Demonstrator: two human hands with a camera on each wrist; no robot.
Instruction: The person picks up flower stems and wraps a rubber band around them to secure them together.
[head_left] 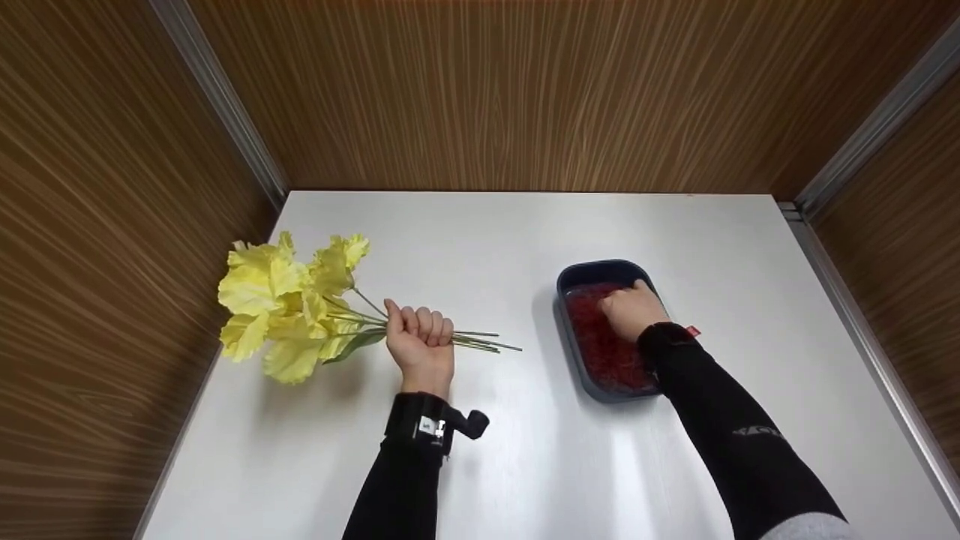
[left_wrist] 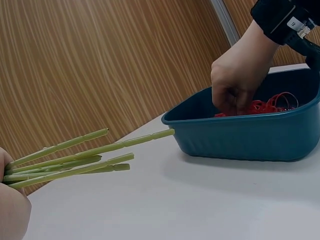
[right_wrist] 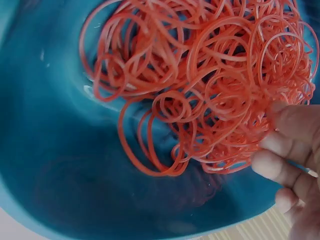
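My left hand [head_left: 420,330] grips the green stems [left_wrist: 90,155] of a bunch of yellow flowers [head_left: 285,307], which lies on the white table with its blooms to the left. The cut stem ends stick out to the right of my fist, toward a dark blue tub [head_left: 570,352]. My right hand [head_left: 634,307] reaches into that tub, its fingers bunched downward in a heap of red rubber bands [right_wrist: 210,85]. In the right wrist view my fingertips [right_wrist: 280,170] pinch at the edge of the tangle. The left wrist view shows the tub wall [left_wrist: 250,137] hiding the fingertips.
The white table [head_left: 525,465] is boxed in by wood-grain walls [head_left: 487,90] at the back and on both sides. A strip of bare tabletop lies between the stem ends and the tub. Both wrists wear black straps with cameras.
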